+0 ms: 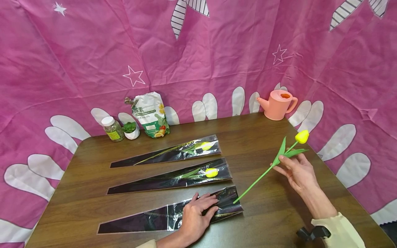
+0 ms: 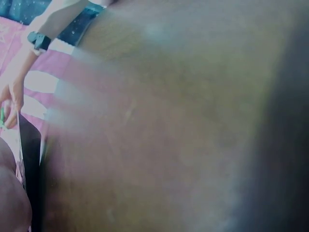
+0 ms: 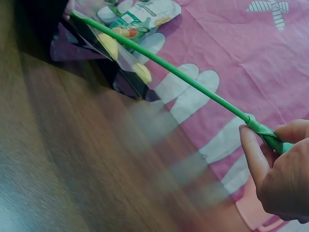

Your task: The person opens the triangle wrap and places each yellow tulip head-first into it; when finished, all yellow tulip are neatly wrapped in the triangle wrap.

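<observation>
My right hand (image 1: 299,173) pinches a yellow artificial tulip (image 1: 302,136) by its green stem just below the leaves. The stem (image 3: 178,73) slants down to the left, and its tip overlaps the wide end of the nearest flower sleeve (image 1: 133,222), dark with a clear front. Whether the tip is inside the sleeve I cannot tell. My left hand (image 1: 196,215) rests on that sleeve near its wide end, fingers extended across it. Farther back lie a middle sleeve (image 1: 133,183) and a far sleeve (image 1: 124,163), each with a yellow tulip inside.
At the back left stand a lidded jar (image 1: 113,131), a small potted succulent (image 1: 131,131) and a white and green bag (image 1: 150,115). A pink watering can (image 1: 277,106) is at the back right. Pink cloth (image 1: 217,69) hangs behind the brown table (image 1: 257,137).
</observation>
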Demonstrator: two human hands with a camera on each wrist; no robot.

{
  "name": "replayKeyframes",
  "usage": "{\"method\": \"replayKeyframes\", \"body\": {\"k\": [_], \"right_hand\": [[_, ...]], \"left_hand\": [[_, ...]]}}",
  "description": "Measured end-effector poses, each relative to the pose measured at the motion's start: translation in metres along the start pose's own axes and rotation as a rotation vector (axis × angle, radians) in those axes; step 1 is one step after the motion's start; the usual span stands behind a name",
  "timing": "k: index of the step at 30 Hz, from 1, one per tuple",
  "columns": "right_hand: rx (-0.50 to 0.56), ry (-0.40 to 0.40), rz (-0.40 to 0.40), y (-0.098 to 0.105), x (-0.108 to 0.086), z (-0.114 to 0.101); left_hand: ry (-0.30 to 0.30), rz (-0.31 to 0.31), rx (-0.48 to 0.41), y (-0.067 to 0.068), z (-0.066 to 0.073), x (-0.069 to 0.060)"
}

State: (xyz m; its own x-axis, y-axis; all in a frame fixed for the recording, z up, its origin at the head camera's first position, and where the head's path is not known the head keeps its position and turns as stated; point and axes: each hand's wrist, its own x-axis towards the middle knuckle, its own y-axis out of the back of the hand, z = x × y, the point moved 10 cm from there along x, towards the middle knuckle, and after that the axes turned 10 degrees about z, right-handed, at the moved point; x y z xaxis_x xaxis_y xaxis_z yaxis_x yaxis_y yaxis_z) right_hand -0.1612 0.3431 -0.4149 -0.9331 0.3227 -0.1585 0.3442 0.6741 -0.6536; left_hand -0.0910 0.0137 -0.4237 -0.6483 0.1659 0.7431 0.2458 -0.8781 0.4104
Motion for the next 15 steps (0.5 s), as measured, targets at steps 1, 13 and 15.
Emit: {"method": "replayKeyframes", "body": {"k": [1, 13, 15], "right_hand": [[0.003, 0.006, -0.003, -0.001, -0.001, 0.001], [0.017, 0.04, 0.082, 0.003, -0.019, 0.014], [0.019, 0.041, 0.089, 0.003, -0.023, 0.017]], "left_hand": [[0.0, 0.001, 0.0, 0.0, 0.0, 0.0], [-0.01, 0.004, 0.005, -0.001, 0.002, -0.001], [-0.011, 0.003, 0.005, -0.002, 0.003, -0.001]]}}
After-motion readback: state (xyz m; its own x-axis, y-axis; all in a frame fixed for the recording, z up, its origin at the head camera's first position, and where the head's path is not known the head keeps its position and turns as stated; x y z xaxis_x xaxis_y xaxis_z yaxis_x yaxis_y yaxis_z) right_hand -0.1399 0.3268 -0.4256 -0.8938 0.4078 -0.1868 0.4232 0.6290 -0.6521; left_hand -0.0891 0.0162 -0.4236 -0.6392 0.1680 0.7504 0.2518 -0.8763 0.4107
